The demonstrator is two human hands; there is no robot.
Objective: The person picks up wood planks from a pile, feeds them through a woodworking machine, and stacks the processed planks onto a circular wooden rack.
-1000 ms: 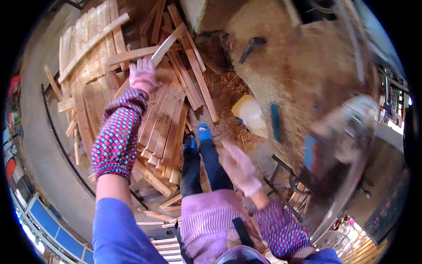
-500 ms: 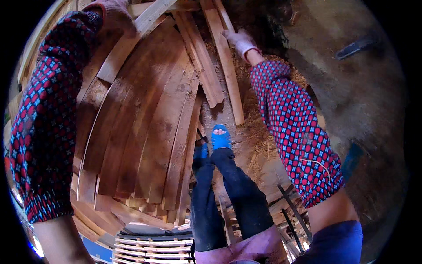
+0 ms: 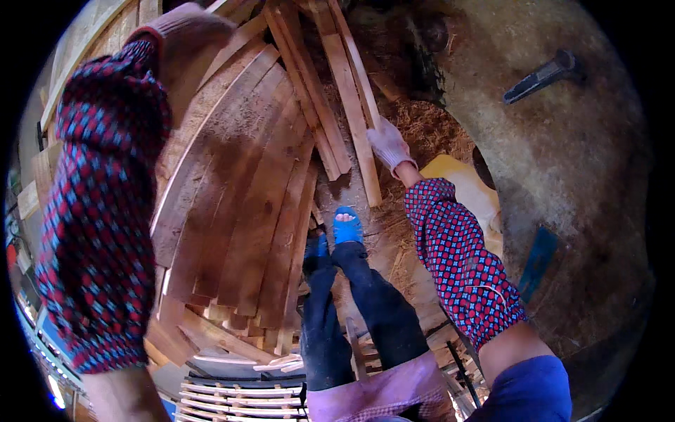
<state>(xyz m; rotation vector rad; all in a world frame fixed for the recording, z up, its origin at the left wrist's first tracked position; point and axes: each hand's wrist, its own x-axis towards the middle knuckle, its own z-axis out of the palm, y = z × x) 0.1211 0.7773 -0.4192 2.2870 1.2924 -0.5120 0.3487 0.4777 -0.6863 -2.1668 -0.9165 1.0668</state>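
Note:
My right hand, in a pale knitted glove, is closed around the near end of a narrow wooden strip. The strip runs away from me beside a wider plank. My left hand, gloved too, is at the upper left over the far end of a stack of wooden boards. Motion smears its fingers, so its grip cannot be made out. A pale board lies close by that hand. Patterned sleeve covers, red and blue, reach over both forearms.
More long timbers lean at the top middle. Sawdust and shavings lie beside a yellow object near my right forearm. At the right, a brown surface holds a dark, hammer-like tool and a flat teal piece. Slatted wood stands at the bottom.
The pale board by my left hand no longer slants across the stack, and that hand has shifted slightly up. My right hand has come nearer with the strip. The yellow object now shows.

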